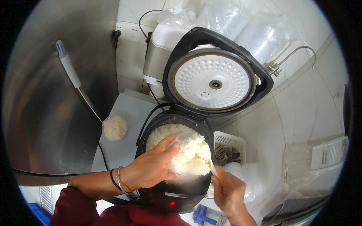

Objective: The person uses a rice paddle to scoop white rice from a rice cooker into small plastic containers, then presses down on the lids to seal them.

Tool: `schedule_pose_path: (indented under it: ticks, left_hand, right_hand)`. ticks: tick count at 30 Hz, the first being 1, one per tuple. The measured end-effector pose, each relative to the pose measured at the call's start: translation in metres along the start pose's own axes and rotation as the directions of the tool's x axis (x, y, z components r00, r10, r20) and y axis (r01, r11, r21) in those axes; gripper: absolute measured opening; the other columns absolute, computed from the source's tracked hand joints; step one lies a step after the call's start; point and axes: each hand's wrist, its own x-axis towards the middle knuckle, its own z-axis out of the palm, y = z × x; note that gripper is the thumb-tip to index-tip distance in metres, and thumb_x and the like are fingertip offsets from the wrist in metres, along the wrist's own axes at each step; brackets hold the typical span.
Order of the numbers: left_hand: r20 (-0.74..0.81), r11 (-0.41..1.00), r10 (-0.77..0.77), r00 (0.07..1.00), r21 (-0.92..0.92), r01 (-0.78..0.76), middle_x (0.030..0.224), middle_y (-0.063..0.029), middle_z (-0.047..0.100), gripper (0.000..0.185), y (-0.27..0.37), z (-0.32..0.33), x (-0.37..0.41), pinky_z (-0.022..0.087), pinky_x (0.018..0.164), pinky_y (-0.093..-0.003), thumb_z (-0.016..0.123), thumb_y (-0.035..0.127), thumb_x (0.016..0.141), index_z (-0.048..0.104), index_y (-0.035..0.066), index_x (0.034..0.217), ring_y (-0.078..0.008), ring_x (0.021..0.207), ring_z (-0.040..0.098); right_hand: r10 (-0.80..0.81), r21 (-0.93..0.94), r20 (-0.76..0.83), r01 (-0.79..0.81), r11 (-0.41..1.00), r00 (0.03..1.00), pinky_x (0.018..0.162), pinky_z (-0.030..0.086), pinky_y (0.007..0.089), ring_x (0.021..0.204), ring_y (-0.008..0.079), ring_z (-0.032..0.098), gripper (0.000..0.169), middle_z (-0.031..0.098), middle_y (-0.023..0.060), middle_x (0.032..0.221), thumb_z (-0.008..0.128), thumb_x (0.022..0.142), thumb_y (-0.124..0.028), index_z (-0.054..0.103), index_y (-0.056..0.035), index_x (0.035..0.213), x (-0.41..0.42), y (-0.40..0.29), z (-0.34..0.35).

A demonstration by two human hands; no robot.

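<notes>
My left hand (pixel 152 165) holds a clear round plastic container (pixel 176 166) heaped with white cooked rice (pixel 192 155). It is above the inner pot of a black rice cooker (pixel 172 195), whose lid (pixel 213 82) stands raised. My right hand (pixel 230 188) grips a pale rice paddle (pixel 213 166) at the container's right side; much of the paddle is hidden by rice and fingers. More rice (pixel 167 132) lies in the cooker pot. On the grey surface to the left sits another clear round container (pixel 114 128) filled with rice.
At left is a large stainless-steel wall or vessel (pixel 56 113), with a long grey-handled tool (pixel 69 66) in front. A white plastic basket (pixel 240 141) with small items is right of the cooker. Clear plastic bags (pixel 265 34) and a metal hook (pixel 304 48) are behind. Cables (pixel 150 121) run beside the cooker.
</notes>
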Motion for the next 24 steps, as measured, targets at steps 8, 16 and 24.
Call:
schedule_pose_path:
  ticks: [8,16,24]
  left_hand:
    - [0.065,0.989,0.038,0.997,-0.146,-0.028,0.151,-0.0109,0.033,0.050,-0.002,0.005,0.009,0.032,0.111,-0.0579,0.029,0.040,0.105,0.022,0.018,0.150,-0.0316,0.138,0.036]
    - [0.078,0.989,0.037,0.996,-0.149,-0.025,0.152,-0.0108,0.032,0.052,0.004,-0.008,0.001,0.030,0.112,-0.0586,0.029,0.039,0.105,0.018,0.019,0.151,-0.0324,0.139,0.034]
    - [0.071,0.994,0.053,0.996,-0.097,-0.046,0.153,-0.0106,0.030,0.053,0.004,-0.005,0.001,0.032,0.110,-0.0595,0.030,0.040,0.104,0.016,0.020,0.152,-0.0325,0.139,0.035]
  right_hand:
    - [-0.240,-0.307,-0.188,0.175,0.935,0.952,0.050,0.046,0.0353,0.053,0.0266,0.055,0.040,0.056,0.0113,0.064,0.071,0.077,-0.001,0.064,0.0008,0.116,0.004,0.004,0.017]
    - [-0.109,-0.087,-0.214,0.092,0.992,0.971,0.050,0.044,0.0336,0.053,0.0261,0.056,0.038,0.058,0.0122,0.065,0.067,0.075,0.007,0.067,-0.0012,0.112,-0.003,0.005,-0.004]
    - [-0.323,-0.370,-0.077,0.273,0.888,0.943,0.050,0.044,0.0338,0.054,0.0221,0.056,0.042,0.058,0.0069,0.066,0.075,0.071,-0.002,0.068,-0.0032,0.112,0.008,-0.011,-0.003]
